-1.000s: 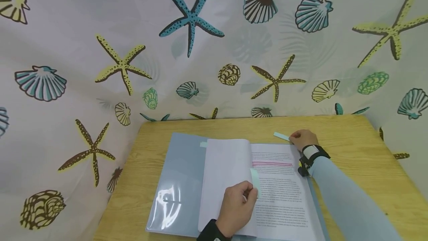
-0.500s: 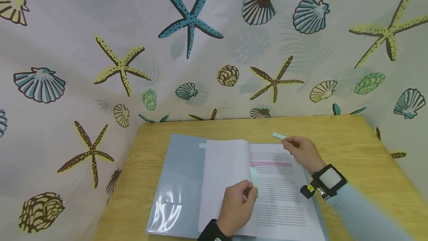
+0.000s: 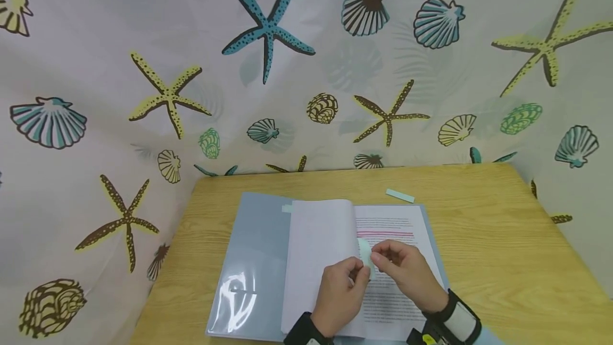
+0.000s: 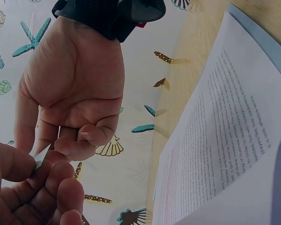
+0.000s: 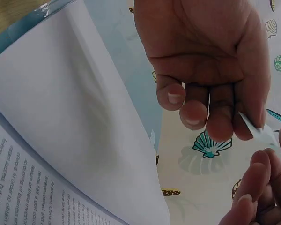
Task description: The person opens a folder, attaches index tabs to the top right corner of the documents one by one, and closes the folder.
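My left hand (image 3: 339,294) pinches a pale green sticky tab (image 3: 364,249) over the gutter of an open document folder. From the right, my right hand (image 3: 404,270) has its thumb and forefinger curled at the tab's other side. The left wrist view shows the tab (image 4: 40,159) between the left thumb and finger, with the right hand (image 4: 77,84) facing it. In the right wrist view the tab (image 5: 267,136) stretches from the left hand (image 5: 201,51) to the fingertips of the right hand (image 5: 260,187). Below lies a printed page (image 3: 392,302) with a pink highlighted line.
A pale strip (image 3: 400,196) lies just past the page's top edge. A blank turned page (image 3: 318,249) bulges beside the folder's glossy blue-grey cover (image 3: 249,260). Another small tab (image 3: 287,208) sticks out at its top left. Behind the wooden table (image 3: 498,228) hangs a seashell-print cloth (image 3: 297,73).
My right hand has let go of the pale strip beyond the page and come down and left to the tab. The left hand has stayed in place, gripping it.
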Demonstrator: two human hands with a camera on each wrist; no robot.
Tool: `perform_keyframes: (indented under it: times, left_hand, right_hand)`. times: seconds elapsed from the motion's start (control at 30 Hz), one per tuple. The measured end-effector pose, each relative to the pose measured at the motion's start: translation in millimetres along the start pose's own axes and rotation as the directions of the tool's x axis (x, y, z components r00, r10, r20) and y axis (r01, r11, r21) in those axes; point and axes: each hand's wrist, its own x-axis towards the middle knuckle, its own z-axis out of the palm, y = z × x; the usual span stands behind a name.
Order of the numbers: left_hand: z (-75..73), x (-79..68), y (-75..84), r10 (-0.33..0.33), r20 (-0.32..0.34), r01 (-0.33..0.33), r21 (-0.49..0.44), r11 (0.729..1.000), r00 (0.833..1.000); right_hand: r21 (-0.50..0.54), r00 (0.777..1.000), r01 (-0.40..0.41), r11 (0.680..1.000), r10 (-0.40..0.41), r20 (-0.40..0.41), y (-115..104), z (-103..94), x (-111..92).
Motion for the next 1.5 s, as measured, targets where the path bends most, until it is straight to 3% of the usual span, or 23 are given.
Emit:
perform_keyframes:
  times: [0.27,0.37,0.43,0.53,0.63,0.73,0.8,0.9,1.0,1.07,1.1,1.17,1.27,1.33,1.4,1.5]
  left_hand:
    - [3.0,0.7,0.2,0.026,-0.003,-0.026,0.012,1.0,1.0]
    - [3.2,0.5,1.2,0.041,-0.025,-0.04,0.042,0.998,0.999]
    - [2.9,0.7,2.8,0.049,-0.063,-0.044,0.073,0.996,0.997]
    - [2.4,2.5,6.5,0.046,-0.131,-0.033,0.099,0.995,0.99]
    - [1.7,5.5,10.9,0.021,-0.192,-0.003,0.092,0.996,0.981]
    - [1.2,7.5,14.0,0.004,-0.234,0.013,0.069,0.998,0.972]
    - [0.9,7.6,15.1,0.001,-0.252,0.015,0.063,0.998,0.968]
    - [0.1,7.1,15.2,0.006,-0.259,0.013,0.07,0.997,0.966]
    - [-0.7,6.2,14.5,0.006,-0.248,0.012,0.072,0.997,0.969]
    - [-1.1,5.8,13.7,0.008,-0.234,0.01,0.072,0.997,0.972]
    - [-1.2,5.8,13.5,0.01,-0.225,0.005,0.065,0.998,0.974]
    - [-1.4,5.6,13.1,0.012,-0.203,-0.002,0.048,0.999,0.979]
    - [-1.7,5.8,12.7,0.029,-0.158,-0.025,0.024,0.999,0.987]
    - [-1.5,6.3,13.1,0.059,-0.127,-0.057,0.022,0.998,0.99]
    - [-1.2,7.1,13.9,0.109,-0.097,-0.106,0.03,0.994,0.989]
    - [-1.1,8.1,16.2,0.189,-0.059,-0.186,0.044,0.982,0.98]
  right_hand:
    - [0.004,0.997,-0.007,1.0,0.007,-0.077,2.4,5.6,-1.6]
    - [-0.12,0.989,0.065,0.991,-0.081,-0.127,2.8,5.8,-1.8]
    - [-0.255,0.969,0.144,0.956,-0.189,-0.16,2.6,5.7,-2.4]
    - [-0.454,0.913,0.267,0.85,-0.374,-0.163,2.3,5.5,-4.1]
    - [-0.604,0.843,0.375,0.703,-0.53,-0.093,0.8,5.0,-6.3]
    - [-0.702,0.755,0.461,0.542,-0.656,-0.011,-1.8,4.7,-7.4]
    - [-0.739,0.698,0.497,0.454,-0.715,0.03,-3.4,4.6,-7.4]
    - [-0.763,0.639,0.529,0.373,-0.767,0.068,-4.5,4.5,-7.1]
    - [-0.765,0.618,0.544,0.344,-0.782,0.087,-4.3,4.8,-7.0]
    - [-0.751,0.623,0.551,0.364,-0.778,0.08,-3.7,4.4,-7.2]
    - [-0.733,0.634,0.556,0.391,-0.77,0.071,-3.6,4.0,-7.5]
    - [-0.674,0.673,0.566,0.476,-0.738,0.044,-4.0,2.6,-8.7]
    - [-0.531,0.757,0.551,0.644,-0.653,-0.006,-7.5,-1.5,-9.9]
    - [-0.441,0.817,0.511,0.738,-0.576,-0.016,-11.0,-5.0,-9.9]
    - [-0.363,0.873,0.452,0.815,-0.487,-0.005,-14.5,-9.1,-8.7]
    - [-0.276,0.933,0.353,0.894,-0.357,0.039,-18.0,-15.4,-7.7]
